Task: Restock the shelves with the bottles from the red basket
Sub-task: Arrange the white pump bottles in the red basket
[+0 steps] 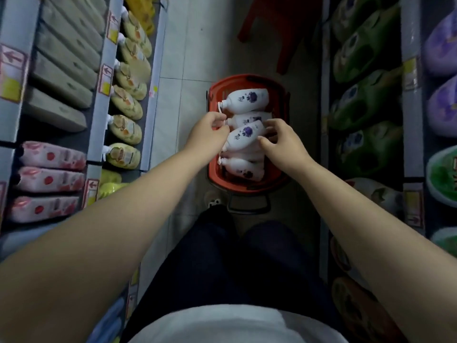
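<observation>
A red basket (247, 79) stands on the aisle floor in front of my feet. Several white pump bottles with purple flower labels lie in it on their sides. The topmost bottle (243, 134) lies tilted across the others. My left hand (209, 133) is closed around its pump end. My right hand (282, 142) touches its base with fingers curled against it. Another white bottle (247, 100) lies at the far end of the basket, untouched.
Shelves line both sides of the narrow aisle. On the left are yellow pump bottles (126, 127), grey-green packs (64, 68) and pink packs (49, 179). On the right are green refill bags (366, 100) and purple bags (442, 105). A red plastic chair (279, 28) stands beyond the basket.
</observation>
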`<action>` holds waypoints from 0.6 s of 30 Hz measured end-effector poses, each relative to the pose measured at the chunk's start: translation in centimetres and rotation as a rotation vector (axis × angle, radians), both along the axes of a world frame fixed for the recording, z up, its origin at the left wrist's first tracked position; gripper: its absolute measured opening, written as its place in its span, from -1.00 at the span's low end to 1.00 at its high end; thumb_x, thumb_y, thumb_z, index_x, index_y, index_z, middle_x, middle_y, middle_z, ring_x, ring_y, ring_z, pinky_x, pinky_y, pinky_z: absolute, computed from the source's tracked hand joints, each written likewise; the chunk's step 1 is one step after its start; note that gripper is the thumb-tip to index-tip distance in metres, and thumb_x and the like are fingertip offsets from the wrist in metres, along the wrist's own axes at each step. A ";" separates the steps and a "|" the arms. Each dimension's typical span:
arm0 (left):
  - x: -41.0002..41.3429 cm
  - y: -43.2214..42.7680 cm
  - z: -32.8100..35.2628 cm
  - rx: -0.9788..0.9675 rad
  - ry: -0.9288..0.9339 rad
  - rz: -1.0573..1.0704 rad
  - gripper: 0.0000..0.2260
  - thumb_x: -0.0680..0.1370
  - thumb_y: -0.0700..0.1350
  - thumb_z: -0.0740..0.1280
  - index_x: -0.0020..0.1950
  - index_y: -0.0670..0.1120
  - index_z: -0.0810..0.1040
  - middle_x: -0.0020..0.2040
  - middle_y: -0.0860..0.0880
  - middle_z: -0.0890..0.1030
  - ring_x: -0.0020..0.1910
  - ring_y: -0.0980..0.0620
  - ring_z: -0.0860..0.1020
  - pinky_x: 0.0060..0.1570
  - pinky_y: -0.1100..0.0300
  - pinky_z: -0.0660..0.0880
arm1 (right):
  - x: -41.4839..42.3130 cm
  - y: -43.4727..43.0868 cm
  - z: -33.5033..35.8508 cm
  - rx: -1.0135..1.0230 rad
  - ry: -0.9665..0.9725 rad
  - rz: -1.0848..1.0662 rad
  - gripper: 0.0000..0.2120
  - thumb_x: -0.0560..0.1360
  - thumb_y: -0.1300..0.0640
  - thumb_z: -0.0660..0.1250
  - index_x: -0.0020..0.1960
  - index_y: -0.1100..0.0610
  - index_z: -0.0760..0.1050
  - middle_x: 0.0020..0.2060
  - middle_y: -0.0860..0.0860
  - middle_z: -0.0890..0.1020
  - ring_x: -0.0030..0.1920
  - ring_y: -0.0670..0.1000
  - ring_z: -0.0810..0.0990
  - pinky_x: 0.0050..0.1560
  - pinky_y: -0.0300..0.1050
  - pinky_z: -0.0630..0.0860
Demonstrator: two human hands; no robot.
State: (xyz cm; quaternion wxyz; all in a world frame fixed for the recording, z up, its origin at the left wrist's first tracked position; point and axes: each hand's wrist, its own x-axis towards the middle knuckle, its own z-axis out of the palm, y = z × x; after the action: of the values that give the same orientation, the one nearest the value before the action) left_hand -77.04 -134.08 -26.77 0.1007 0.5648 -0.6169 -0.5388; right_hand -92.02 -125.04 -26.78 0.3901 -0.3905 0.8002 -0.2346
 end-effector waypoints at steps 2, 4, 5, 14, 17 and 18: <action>-1.0 -2.1 -2.5 0.035 -0.020 0.025 -0.72 0.57 -0.15 0.23 0.29 -0.06 0.49 0.15 0.02 0.54 0.14 0.08 0.50 -0.05 0.42 0.38 | -1.3 -2.0 -2.8 0.042 -0.011 -0.046 -0.52 0.52 0.04 0.30 0.40 0.15 0.33 0.29 0.09 0.47 0.24 0.02 0.49 0.20 -0.17 0.41; -2.0 -3.9 -5.0 0.072 -0.060 0.064 -0.72 0.57 -0.15 0.22 0.28 -0.06 0.49 0.10 0.02 0.55 0.09 0.08 0.51 0.07 0.29 0.38 | -2.7 -3.6 -5.7 0.090 -0.003 -0.105 -0.53 0.51 0.06 0.30 0.38 0.16 0.35 0.27 0.10 0.49 0.19 0.01 0.51 0.12 -0.23 0.37; -2.5 -4.6 -6.4 0.095 -0.085 0.075 -0.72 0.58 -0.15 0.22 0.28 -0.05 0.49 0.08 0.03 0.54 0.08 0.09 0.50 0.09 0.27 0.37 | -3.4 -4.2 -7.2 0.111 -0.005 -0.137 -0.55 0.52 0.07 0.30 0.37 0.17 0.35 0.25 0.09 0.50 0.13 -0.02 0.51 0.07 -0.25 0.36; -5.1 -8.2 -20.3 0.220 -0.208 0.150 -0.59 0.54 -0.14 0.25 0.40 -0.06 0.36 0.30 -0.06 0.47 0.26 -0.04 0.47 0.26 0.12 0.40 | -9.6 -6.2 -21.0 0.259 -0.065 -0.372 -0.48 0.51 0.08 0.29 0.43 0.12 0.26 0.27 0.07 0.46 0.15 0.02 0.50 0.21 0.03 0.49; -5.3 -8.9 -24.7 0.170 -0.309 0.186 -0.47 0.52 -0.09 0.30 0.48 -0.06 0.26 0.43 -0.12 0.34 0.39 -0.12 0.35 0.37 -0.02 0.32 | -10.9 -6.2 -25.3 0.305 -0.037 -0.431 -0.42 0.48 0.07 0.32 0.45 0.08 0.23 0.32 0.08 0.41 0.22 0.06 0.47 0.20 0.06 0.50; -5.3 -9.0 -26.1 0.160 -0.363 0.200 -0.41 0.52 -0.08 0.30 0.52 -0.05 0.19 0.47 -0.12 0.27 0.44 -0.14 0.28 0.41 -0.03 0.27 | -11.2 -6.2 -26.8 0.328 -0.008 -0.442 -0.39 0.46 0.06 0.33 0.46 0.06 0.21 0.35 0.09 0.39 0.26 0.09 0.45 0.21 0.09 0.49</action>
State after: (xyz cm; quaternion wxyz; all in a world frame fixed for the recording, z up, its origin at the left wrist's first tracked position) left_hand -82.38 -143.08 -52.89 -0.0043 0.7171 -0.5211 -0.4628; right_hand -103.23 -131.21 -53.62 0.3908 -0.1372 0.8916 -0.1829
